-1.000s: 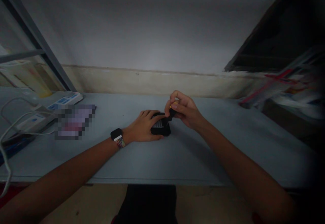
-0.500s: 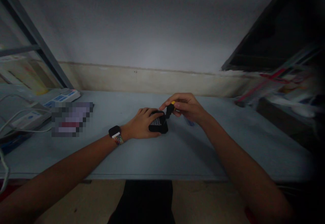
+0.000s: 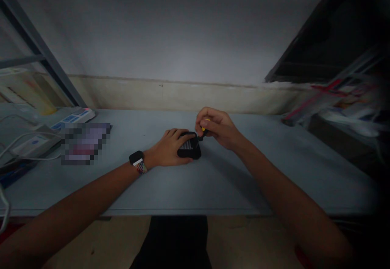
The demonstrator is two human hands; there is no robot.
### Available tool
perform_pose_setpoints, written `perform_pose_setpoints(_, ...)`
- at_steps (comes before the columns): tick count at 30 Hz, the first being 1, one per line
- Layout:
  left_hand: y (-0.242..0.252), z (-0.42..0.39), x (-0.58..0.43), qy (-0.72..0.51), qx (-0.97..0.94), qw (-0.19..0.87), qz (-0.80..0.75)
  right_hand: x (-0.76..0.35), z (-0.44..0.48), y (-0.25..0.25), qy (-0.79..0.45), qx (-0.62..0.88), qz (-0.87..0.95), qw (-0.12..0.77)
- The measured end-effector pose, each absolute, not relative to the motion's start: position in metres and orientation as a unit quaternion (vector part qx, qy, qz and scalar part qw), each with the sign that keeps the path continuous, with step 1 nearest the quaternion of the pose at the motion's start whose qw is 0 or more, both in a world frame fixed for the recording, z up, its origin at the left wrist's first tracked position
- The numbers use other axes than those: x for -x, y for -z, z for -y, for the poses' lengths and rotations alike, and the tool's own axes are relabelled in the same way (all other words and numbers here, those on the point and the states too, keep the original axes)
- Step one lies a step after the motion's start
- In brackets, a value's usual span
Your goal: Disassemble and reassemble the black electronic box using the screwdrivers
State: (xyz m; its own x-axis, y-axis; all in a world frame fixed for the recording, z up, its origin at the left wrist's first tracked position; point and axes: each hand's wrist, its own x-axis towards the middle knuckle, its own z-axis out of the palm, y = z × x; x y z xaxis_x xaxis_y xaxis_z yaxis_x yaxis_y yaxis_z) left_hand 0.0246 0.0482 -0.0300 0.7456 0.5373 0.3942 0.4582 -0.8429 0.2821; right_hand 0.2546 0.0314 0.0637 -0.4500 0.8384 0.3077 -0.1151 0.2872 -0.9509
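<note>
A small black box-shaped device (image 3: 189, 149) with a pale label on top lies on the grey table (image 3: 213, 179). My left hand (image 3: 169, 149), with a watch on its wrist, lies over the device's left side and grips it. My right hand (image 3: 216, 129) is closed round a small black tool with a yellow end (image 3: 204, 131), whose tip meets the device's upper right corner. Most of the tool is hidden by my fingers.
White power strips (image 3: 71, 118) and white cables (image 3: 18, 139) lie at the table's left, beside a blurred flat item (image 3: 85, 143). A metal shelf frame (image 3: 39, 53) stands at the back left. Plastic-wrapped goods (image 3: 341, 98) pile up at the right. The wall runs close behind.
My right hand opened out with the tool's yellow end showing, then closed back round it and drew a little left towards the device. My left hand has stayed on the device.
</note>
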Motion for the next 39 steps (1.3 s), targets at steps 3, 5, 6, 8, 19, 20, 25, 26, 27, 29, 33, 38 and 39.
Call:
perform_pose_setpoints(3,0.03,-0.048,-0.025,-0.232,-0.931,0.083,-0.271,-0.255,-0.033,-0.062,-0.544,0.268,0.654,0.452)
perform_pose_setpoints(5,0.03,-0.048,-0.025,-0.233,-0.931,0.084,-0.268,-0.257,-0.036,-0.062,-0.538,0.264,0.658,0.457)
perform_pose_setpoints(6,0.03,-0.049,-0.024,-0.234,-0.931,0.085,-0.266,-0.258,-0.037,-0.063,-0.529,0.263,0.662,0.461)
perform_pose_setpoints(8,0.031,-0.049,-0.024,-0.236,-0.931,0.087,-0.263,-0.261,-0.039,-0.063,-0.51,0.261,0.672,0.47)
perform_pose_setpoints(19,0.026,-0.047,-0.024,-0.222,-0.932,0.092,-0.271,-0.274,-0.042,-0.07,-0.494,0.249,0.688,0.469)
perform_pose_setpoints(20,0.025,-0.047,-0.024,-0.221,-0.932,0.093,-0.271,-0.275,-0.042,-0.07,-0.494,0.25,0.688,0.47)
perform_pose_setpoints(25,0.026,-0.048,-0.023,-0.22,-0.932,0.096,-0.271,-0.281,-0.045,-0.067,-0.477,0.242,0.695,0.48)
perform_pose_setpoints(26,0.027,-0.048,-0.023,-0.221,-0.932,0.094,-0.27,-0.282,-0.045,-0.067,-0.477,0.241,0.698,0.477)
perform_pose_setpoints(27,0.027,-0.049,-0.023,-0.221,-0.933,0.092,-0.27,-0.283,-0.045,-0.066,-0.477,0.242,0.701,0.471)
perform_pose_setpoints(29,0.028,-0.049,-0.023,-0.221,-0.933,0.088,-0.269,-0.285,-0.046,-0.065,-0.478,0.246,0.706,0.462)
perform_pose_setpoints(33,0.027,-0.049,-0.023,-0.221,-0.933,0.098,-0.267,-0.287,-0.046,-0.066,-0.48,0.24,0.714,0.449)
perform_pose_setpoints(38,0.026,-0.048,-0.022,-0.221,-0.932,0.107,-0.267,-0.282,-0.047,-0.068,-0.497,0.197,0.722,0.438)
perform_pose_setpoints(39,0.026,-0.048,-0.022,-0.22,-0.932,0.105,-0.269,-0.28,-0.046,-0.068,-0.498,0.193,0.72,0.443)
